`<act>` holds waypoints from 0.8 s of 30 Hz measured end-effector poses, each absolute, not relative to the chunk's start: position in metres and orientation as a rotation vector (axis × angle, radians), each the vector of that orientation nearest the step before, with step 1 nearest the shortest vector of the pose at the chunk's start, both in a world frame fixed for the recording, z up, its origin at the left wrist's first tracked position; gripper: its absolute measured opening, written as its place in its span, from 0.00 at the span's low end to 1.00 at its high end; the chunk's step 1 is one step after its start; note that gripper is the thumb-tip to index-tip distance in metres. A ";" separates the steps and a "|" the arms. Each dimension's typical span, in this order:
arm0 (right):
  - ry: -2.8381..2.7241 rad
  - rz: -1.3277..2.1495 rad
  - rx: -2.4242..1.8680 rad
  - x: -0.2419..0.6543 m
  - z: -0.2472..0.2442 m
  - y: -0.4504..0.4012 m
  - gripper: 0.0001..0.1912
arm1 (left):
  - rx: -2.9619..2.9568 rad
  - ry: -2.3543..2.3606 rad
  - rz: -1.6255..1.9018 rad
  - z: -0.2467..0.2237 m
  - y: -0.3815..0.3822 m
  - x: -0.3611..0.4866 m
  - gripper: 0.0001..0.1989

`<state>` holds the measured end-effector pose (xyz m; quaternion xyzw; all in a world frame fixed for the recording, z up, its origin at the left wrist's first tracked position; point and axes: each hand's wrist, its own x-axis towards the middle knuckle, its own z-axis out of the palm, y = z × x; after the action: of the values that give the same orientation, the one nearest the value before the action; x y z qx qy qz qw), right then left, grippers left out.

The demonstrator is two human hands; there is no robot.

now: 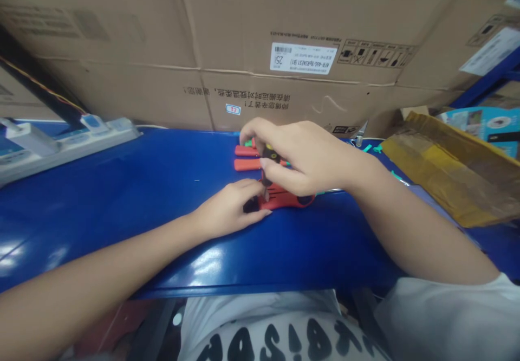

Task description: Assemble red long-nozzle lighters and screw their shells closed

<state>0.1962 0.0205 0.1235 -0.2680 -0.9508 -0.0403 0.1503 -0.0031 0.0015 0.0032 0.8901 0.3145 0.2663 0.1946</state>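
Judged incomplete: the left hand [227, 204] grips a slotted red plastic piece [279, 200]; the right hand's [303, 152] fingers, partly obscured, seemingly close on a red-handled black tool [248, 165].

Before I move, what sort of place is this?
Probably a workshop or packing bench: there's a glossy blue worktop, a power strip at its left end, and large printed cardboard behind it.
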 end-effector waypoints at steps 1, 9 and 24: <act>-2.731 -0.137 -0.792 0.196 0.124 0.020 0.16 | 2.500 0.867 0.760 0.003 0.002 -0.003 0.10; -2.747 -0.110 -0.855 0.196 0.129 0.015 0.15 | 2.505 0.854 0.774 0.002 0.003 -0.003 0.08; -2.744 -0.130 -0.881 0.200 0.132 0.017 0.16 | 2.470 0.871 0.740 0.003 0.003 -0.004 0.08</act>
<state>0.2005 0.0168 0.1321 -0.3028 -0.9434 -0.0447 0.1280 -0.0035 0.0025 0.0030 0.8877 0.3129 0.2658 0.2085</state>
